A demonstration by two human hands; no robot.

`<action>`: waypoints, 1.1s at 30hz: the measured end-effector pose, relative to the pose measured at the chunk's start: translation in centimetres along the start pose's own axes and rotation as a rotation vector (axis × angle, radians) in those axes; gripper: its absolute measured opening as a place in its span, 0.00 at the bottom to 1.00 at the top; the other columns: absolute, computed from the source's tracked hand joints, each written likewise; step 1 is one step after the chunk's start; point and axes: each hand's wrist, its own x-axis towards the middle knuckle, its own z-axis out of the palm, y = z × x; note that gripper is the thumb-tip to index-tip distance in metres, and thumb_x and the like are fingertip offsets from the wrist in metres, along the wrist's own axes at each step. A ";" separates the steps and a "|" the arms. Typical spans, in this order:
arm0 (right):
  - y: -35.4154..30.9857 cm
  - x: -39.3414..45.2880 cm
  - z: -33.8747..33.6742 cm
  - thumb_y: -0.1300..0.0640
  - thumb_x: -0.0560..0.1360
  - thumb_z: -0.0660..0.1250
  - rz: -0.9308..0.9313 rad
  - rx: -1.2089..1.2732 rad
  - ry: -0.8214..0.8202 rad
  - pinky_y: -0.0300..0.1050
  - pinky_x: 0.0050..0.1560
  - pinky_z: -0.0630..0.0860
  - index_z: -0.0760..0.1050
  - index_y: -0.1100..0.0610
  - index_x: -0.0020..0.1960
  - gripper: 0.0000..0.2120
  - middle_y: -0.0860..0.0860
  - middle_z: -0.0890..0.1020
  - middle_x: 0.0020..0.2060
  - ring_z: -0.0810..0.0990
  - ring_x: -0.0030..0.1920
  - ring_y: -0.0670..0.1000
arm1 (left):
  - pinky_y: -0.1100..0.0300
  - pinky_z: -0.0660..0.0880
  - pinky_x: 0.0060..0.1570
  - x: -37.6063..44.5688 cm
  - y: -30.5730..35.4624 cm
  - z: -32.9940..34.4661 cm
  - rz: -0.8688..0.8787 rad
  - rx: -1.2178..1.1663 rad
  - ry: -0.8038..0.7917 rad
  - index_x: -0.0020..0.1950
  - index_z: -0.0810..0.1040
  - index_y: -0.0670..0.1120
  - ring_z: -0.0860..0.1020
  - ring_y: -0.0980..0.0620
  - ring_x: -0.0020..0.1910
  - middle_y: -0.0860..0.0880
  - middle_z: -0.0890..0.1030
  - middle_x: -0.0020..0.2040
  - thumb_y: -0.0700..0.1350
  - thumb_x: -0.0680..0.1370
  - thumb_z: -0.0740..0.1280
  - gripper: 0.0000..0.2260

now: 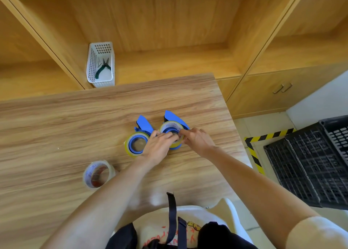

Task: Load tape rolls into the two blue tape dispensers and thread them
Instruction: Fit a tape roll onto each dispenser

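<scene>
Two blue dispensers (145, 125) are lying side by side on the table, each carrying a yellowish tape roll (136, 144), a spare roll (98, 174) sitting nearby.

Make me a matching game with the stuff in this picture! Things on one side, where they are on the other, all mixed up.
Things:
1. pliers
2. spare tape roll
3. right dispenser
4. black crate

Places:
A. on the floor, right of the table
B. under both hands
C. inside the white basket
D. alone on the table, nearest the person's left arm

Pairs: 1-C, 2-D, 3-B, 4-A
</scene>
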 end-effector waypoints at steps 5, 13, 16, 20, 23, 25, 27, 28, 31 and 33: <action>1.0 0.0 -0.5 0.48 0.79 0.62 -0.053 -0.010 -0.019 0.52 0.58 0.70 0.72 0.51 0.64 0.15 0.53 0.82 0.56 0.77 0.58 0.58 | 0.56 0.64 0.59 0.3 0.7 0.1 0.009 -0.013 -0.036 0.65 0.72 0.52 0.78 0.46 0.50 0.53 0.79 0.55 0.31 0.74 0.66 0.23; 1.1 -0.3 -0.2 0.41 0.80 0.59 0.000 0.003 -0.108 0.47 0.43 0.67 0.72 0.48 0.60 0.15 0.52 0.83 0.51 0.81 0.53 0.57 | 0.54 0.62 0.64 0.3 1.4 0.5 0.019 0.040 -0.133 0.67 0.71 0.51 0.77 0.42 0.55 0.50 0.77 0.60 0.31 0.77 0.59 0.23; 0.8 -0.3 -0.2 0.41 0.80 0.59 0.035 -0.036 -0.107 0.47 0.44 0.67 0.72 0.49 0.61 0.15 0.53 0.83 0.50 0.81 0.53 0.58 | 0.54 0.62 0.65 0.4 1.8 0.4 0.011 0.066 -0.132 0.68 0.71 0.51 0.77 0.42 0.56 0.49 0.76 0.61 0.30 0.76 0.59 0.24; 0.8 -0.4 -0.3 0.42 0.80 0.60 0.063 -0.048 -0.128 0.48 0.45 0.68 0.72 0.49 0.60 0.15 0.55 0.83 0.51 0.81 0.53 0.59 | 0.54 0.63 0.65 0.4 2.0 0.4 0.023 0.061 -0.104 0.66 0.73 0.51 0.77 0.44 0.57 0.49 0.77 0.55 0.30 0.75 0.60 0.24; 0.7 -0.4 -0.6 0.43 0.80 0.60 0.073 -0.072 -0.151 0.47 0.44 0.67 0.72 0.50 0.60 0.14 0.55 0.82 0.50 0.81 0.52 0.59 | 0.54 0.63 0.65 0.4 2.1 0.6 0.035 0.066 -0.088 0.66 0.73 0.52 0.76 0.47 0.59 0.50 0.78 0.54 0.32 0.76 0.61 0.23; 0.6 -0.4 -0.7 0.44 0.81 0.59 0.072 -0.096 -0.170 0.48 0.44 0.68 0.71 0.51 0.60 0.14 0.55 0.82 0.50 0.81 0.52 0.59 | 0.54 0.63 0.65 0.4 2.1 0.8 0.035 0.066 -0.094 0.67 0.73 0.52 0.76 0.48 0.60 0.50 0.78 0.55 0.33 0.77 0.61 0.23; 0.4 -0.3 -0.8 0.44 0.81 0.58 0.065 -0.108 -0.178 0.48 0.43 0.68 0.70 0.52 0.61 0.14 0.56 0.81 0.50 0.81 0.51 0.59 | 0.53 0.64 0.65 0.4 2.0 0.8 0.028 0.068 -0.101 0.68 0.73 0.52 0.76 0.47 0.60 0.50 0.79 0.56 0.32 0.77 0.61 0.23; 0.4 -0.3 -0.9 0.45 0.82 0.58 0.064 -0.104 -0.178 0.48 0.43 0.68 0.69 0.52 0.61 0.14 0.56 0.81 0.49 0.81 0.51 0.59 | 0.53 0.64 0.65 0.4 1.9 0.8 0.025 0.071 -0.099 0.68 0.73 0.52 0.76 0.47 0.61 0.50 0.79 0.56 0.32 0.76 0.61 0.23; 0.3 -0.1 -0.9 0.47 0.82 0.58 0.065 -0.082 -0.173 0.49 0.42 0.68 0.68 0.52 0.62 0.12 0.56 0.81 0.49 0.81 0.50 0.60 | 0.53 0.65 0.65 0.4 1.7 0.8 0.024 0.085 -0.087 0.68 0.73 0.52 0.77 0.47 0.60 0.50 0.79 0.57 0.32 0.75 0.63 0.24; 0.3 -0.1 -0.9 0.49 0.82 0.58 0.069 -0.079 -0.164 0.49 0.42 0.68 0.67 0.52 0.63 0.12 0.57 0.81 0.49 0.81 0.50 0.61 | 0.52 0.65 0.66 0.5 1.6 0.9 0.019 0.072 -0.089 0.68 0.73 0.51 0.77 0.47 0.61 0.50 0.79 0.57 0.31 0.75 0.63 0.24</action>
